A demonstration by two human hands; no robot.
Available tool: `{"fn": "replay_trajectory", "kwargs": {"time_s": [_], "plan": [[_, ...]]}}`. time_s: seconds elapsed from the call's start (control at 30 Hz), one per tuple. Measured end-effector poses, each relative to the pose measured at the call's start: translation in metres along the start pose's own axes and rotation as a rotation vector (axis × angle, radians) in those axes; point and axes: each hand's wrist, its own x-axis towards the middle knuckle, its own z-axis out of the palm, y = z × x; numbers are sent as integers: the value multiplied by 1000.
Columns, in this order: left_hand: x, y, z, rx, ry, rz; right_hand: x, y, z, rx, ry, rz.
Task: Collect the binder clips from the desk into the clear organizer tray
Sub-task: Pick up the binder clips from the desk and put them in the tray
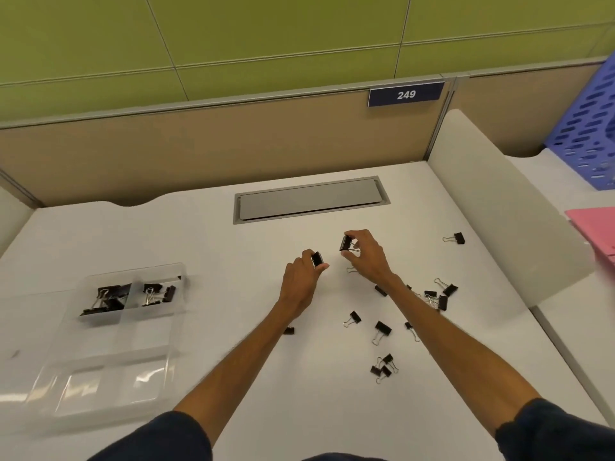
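Left grip (301, 277) pinching clip (317, 259) between thumb and fingers, over middle of tabletop (199, 247). Right grip (366, 257) pinching second clip (345, 242), just beside left grip and slightly farther back. Tray (109, 387) lying at left, well apart from both grips. Stored clips (111, 299) sitting in its two far compartments. Loose clips (382, 329) lying scattered at right, around right forearm. Lone clip (458, 238) lying farther right, apart from the rest.
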Motion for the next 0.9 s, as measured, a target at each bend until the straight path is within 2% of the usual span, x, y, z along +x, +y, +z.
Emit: {"fn": "replay_trajectory", "kwargs": {"time_s": [0.23, 0.63, 0.9], "plan": [[-16, -41, -45, -91, 34, -83, -2, -56, 42, 8, -81, -96], [-41, -136, -135, 78, 156, -162, 16, -152, 128, 37, -218, -218], [-52, -191, -174, 137, 323, -183, 21, -202, 173, 56, -295, -262]]}}
